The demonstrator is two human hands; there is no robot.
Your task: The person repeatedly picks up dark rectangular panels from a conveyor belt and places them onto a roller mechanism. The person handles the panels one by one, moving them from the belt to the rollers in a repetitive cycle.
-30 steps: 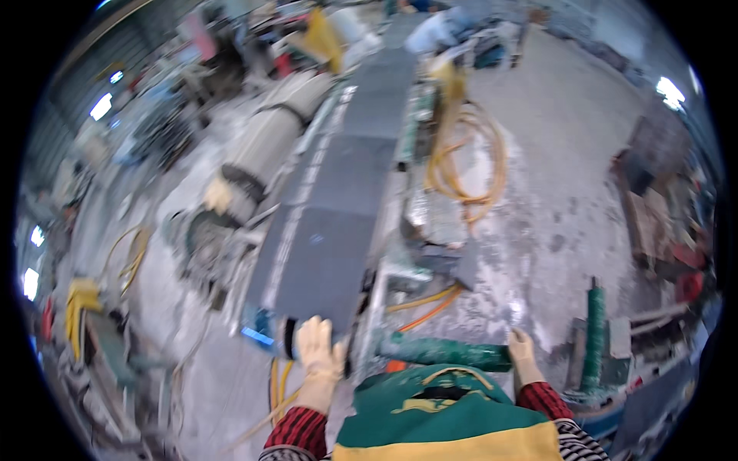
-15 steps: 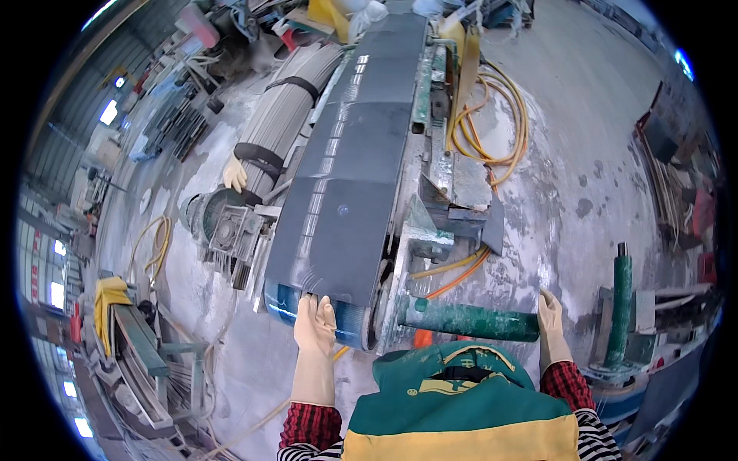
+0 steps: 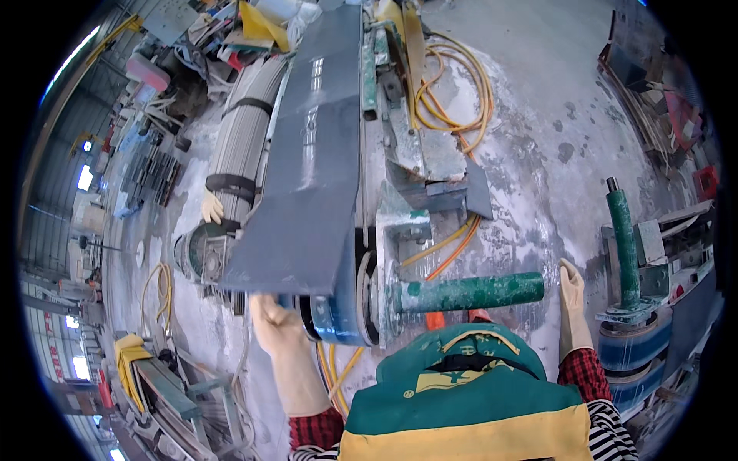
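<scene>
left hand (image 3: 277, 326) touching dark sheet (image 3: 296, 223); right hand (image 3: 571, 290) near green cylinder (image 3: 477, 292)

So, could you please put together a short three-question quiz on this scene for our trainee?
1. Multiple choice: which thing is the left hand at?
A) the upright green post
B) the near edge of the grey sheet
C) the strapped bundle of strips

2. True or false: the right hand is apart from the end of the horizontal green bar.

3. Fill in the colour: the roller beneath the sheet's near end is ____.

Key: 1. B; 2. True, floor shows between them; 3. blue.
</scene>
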